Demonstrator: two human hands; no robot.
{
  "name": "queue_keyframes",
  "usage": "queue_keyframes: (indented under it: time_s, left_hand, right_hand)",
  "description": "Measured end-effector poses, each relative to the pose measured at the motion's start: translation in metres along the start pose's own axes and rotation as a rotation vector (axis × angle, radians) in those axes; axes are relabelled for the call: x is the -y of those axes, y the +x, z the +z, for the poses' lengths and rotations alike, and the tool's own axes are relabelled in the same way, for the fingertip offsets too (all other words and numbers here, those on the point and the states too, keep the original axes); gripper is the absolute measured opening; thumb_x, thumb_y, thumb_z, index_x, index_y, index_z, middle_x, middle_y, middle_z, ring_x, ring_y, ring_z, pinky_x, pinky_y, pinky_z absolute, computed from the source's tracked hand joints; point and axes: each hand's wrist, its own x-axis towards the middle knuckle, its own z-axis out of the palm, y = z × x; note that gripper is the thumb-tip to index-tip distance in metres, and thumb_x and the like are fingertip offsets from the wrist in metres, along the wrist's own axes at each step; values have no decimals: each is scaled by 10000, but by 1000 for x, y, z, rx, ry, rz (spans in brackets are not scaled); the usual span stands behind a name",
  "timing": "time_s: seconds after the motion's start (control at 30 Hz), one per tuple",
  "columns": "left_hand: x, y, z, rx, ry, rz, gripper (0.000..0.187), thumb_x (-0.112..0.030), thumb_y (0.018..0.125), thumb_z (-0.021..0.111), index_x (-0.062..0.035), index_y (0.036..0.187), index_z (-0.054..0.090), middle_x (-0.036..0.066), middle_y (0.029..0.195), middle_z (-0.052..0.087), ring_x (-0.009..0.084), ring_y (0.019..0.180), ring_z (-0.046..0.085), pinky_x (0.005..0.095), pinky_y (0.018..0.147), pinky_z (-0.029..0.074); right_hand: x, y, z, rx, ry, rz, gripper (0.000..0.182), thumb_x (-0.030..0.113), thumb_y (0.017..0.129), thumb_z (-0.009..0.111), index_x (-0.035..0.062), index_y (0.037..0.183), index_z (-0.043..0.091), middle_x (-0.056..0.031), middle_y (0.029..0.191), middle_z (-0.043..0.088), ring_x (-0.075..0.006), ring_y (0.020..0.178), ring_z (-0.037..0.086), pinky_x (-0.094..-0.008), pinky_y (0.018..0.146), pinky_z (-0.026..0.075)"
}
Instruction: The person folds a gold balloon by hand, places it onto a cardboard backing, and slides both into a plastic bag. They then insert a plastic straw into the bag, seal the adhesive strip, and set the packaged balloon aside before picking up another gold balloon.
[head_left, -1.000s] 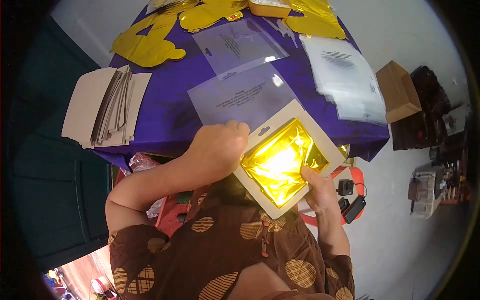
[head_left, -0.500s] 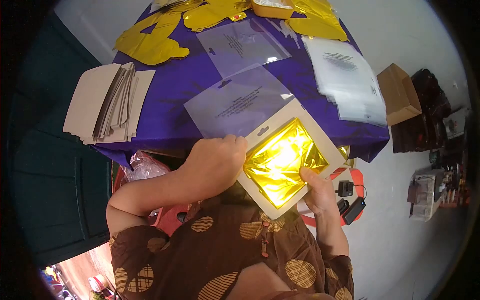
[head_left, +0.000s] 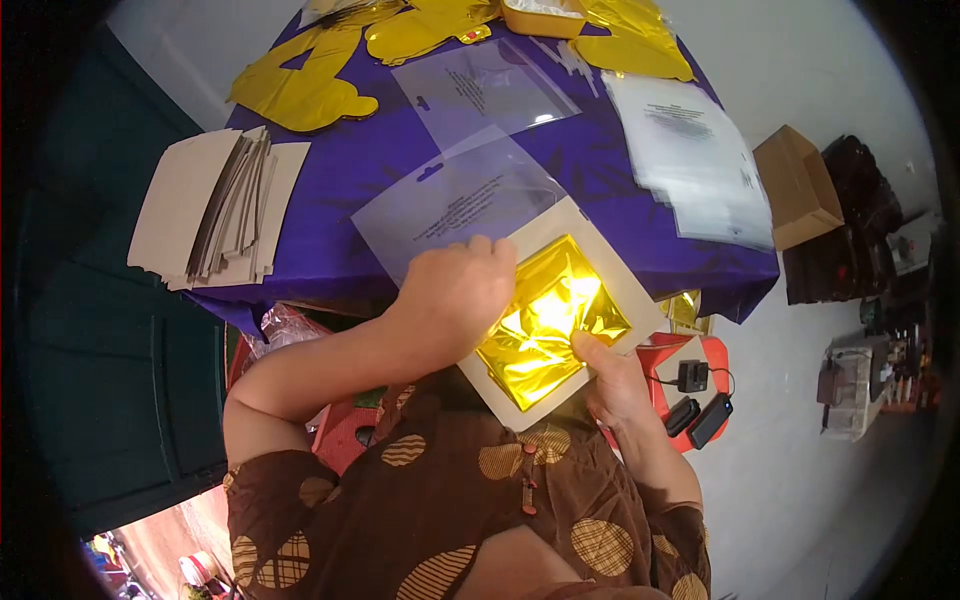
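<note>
My right hand [head_left: 615, 380] grips the lower right of a beige card [head_left: 625, 270], its thumb on the folded gold foil [head_left: 550, 310] that lies on the card. At the card's upper left, my left hand [head_left: 455, 295] is closed, fingers curled down beside the near edge of a clear printed bag [head_left: 450, 200]; what they pinch is hidden. The card is tilted and overlaps the bag's right side. Beyond it, a second clear bag [head_left: 485, 90] lies on the purple cloth [head_left: 330, 210].
Beige cards [head_left: 185, 200] are stacked at the left. Gold foil shapes [head_left: 320, 80] and a yellow tray [head_left: 545, 20] lie at the back. Clear bags [head_left: 690, 150] are piled at the right, near a cardboard box [head_left: 795, 190]. Black devices [head_left: 710, 420] rest on a red stool [head_left: 655, 355].
The card and foil have moved left with my right hand. My left hand has shifted up and right, now covering the card's hang hole. The nearer clear bag has moved slightly left.
</note>
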Motion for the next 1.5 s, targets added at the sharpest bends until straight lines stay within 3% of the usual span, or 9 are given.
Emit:
queue_keyframes:
  time_s: [0.47,0.77,1.07,1.17,1.27,1.33,1.37,1.43,1.5]
  left_hand:
    - [-6,22,13,-148,-55,233,179,-106,779,602,-28,908,506,105,808,553,275,749,631,376,607,524]
    - [0,35,15,-243,-109,90,165,-92,800,604,-40,920,504,112,820,548,285,755,623,390,610,513]
    - [-13,37,15,-391,-117,307,138,-100,780,598,-45,859,499,91,782,504,269,716,599,363,594,498]
    - [-10,35,12,-339,-70,241,177,-100,770,640,-34,882,520,98,810,538,289,754,593,387,628,494]
    - [0,24,-5,-474,-172,54,273,-108,754,698,-18,973,562,138,945,581,308,865,580,401,719,487]
    - [20,13,-11,-676,-18,-67,411,-111,737,739,-16,1096,565,178,1111,574,328,981,552,402,814,466]
    - [33,7,-4,-787,6,-133,469,-100,790,721,-9,1210,533,182,1195,540,289,1054,546,369,861,458]
    - [40,-5,4,-845,-324,-403,485,-117,881,669,20,1301,470,140,1201,572,230,1037,571,347,875,469]
    - [35,-12,6,-834,-1000,-516,425,-116,914,638,43,1284,502,116,1186,604,203,1025,590,325,894,475]
  right_hand:
    - [-9,5,8,4,-11,-77,509,65,912,642,66,1389,462,-67,1297,571,-205,1177,564,-395,1018,459]
    - [-13,4,22,88,-57,-135,402,56,967,589,45,1355,484,-47,1253,579,-147,1114,570,-336,968,473]
    - [-15,4,26,49,-100,-189,366,62,980,574,38,1336,492,-36,1211,573,-127,1052,566,-307,930,480]
    - [-18,8,27,37,-61,-239,364,60,984,569,42,1340,492,-49,1218,575,-134,1072,568,-308,942,479]
    - [-20,14,20,9,33,-228,376,55,986,567,46,1352,482,-56,1241,572,-147,1099,569,-322,977,466]
    - [-20,17,16,16,76,-279,385,52,986,566,47,1360,475,-54,1256,571,-154,1114,567,-334,1000,454]
    - [-20,18,14,20,98,-304,389,50,986,565,48,1364,471,-53,1263,570,-157,1122,566,-339,1012,448]
    - [-22,19,12,6,90,-288,393,62,986,570,51,1366,467,-49,1265,571,-156,1126,564,-351,1024,440]
    - [-28,23,10,-8,85,-297,391,71,988,571,53,1365,468,-50,1261,573,-155,1128,564,-351,1023,442]
